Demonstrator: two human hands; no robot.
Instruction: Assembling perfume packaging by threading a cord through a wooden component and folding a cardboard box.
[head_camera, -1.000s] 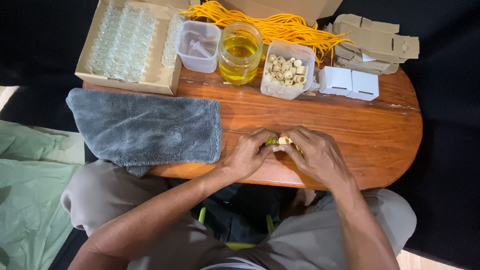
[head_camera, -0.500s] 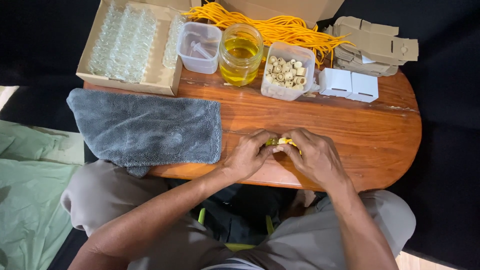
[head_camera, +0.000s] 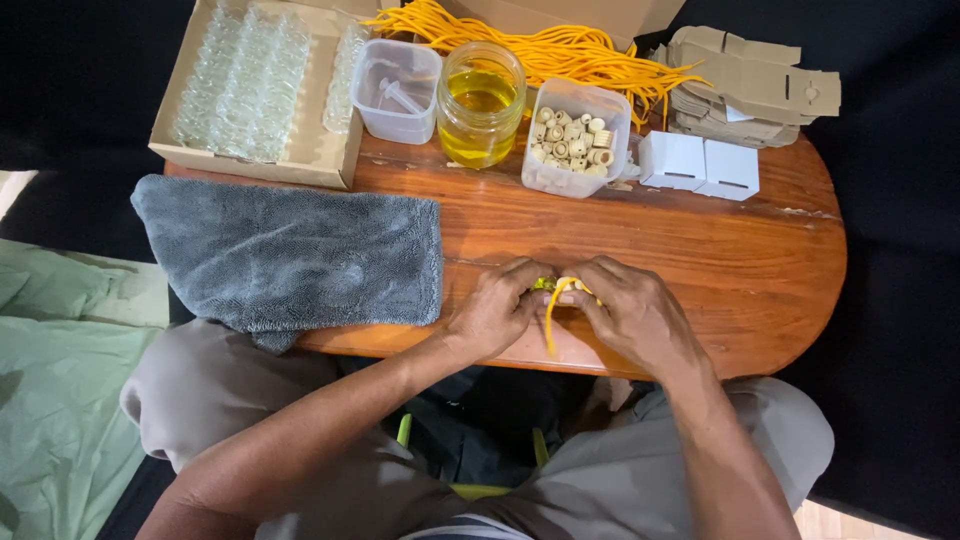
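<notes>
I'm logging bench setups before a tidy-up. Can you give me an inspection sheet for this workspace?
Surface: oval wooden table, worn edge at right.
Job's things: yellow cord piece pinched between both hands, with a small item I cannot identify.
Clutter: grey towel, jar of yellow liquid, tub of beads, cardboard tray of clear pieces, two white boxes.
Hands: left hand, right hand, close together.
Cables: yellow cord bundle.
Surroundings: dark backdrop, green cloth.

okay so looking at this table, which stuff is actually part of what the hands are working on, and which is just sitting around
In hand:
left hand and right hand, pinching a yellow cord
yellow cord bundle
tub of beads

Lying about:
grey towel
jar of yellow liquid
white boxes
folded cardboard
</notes>
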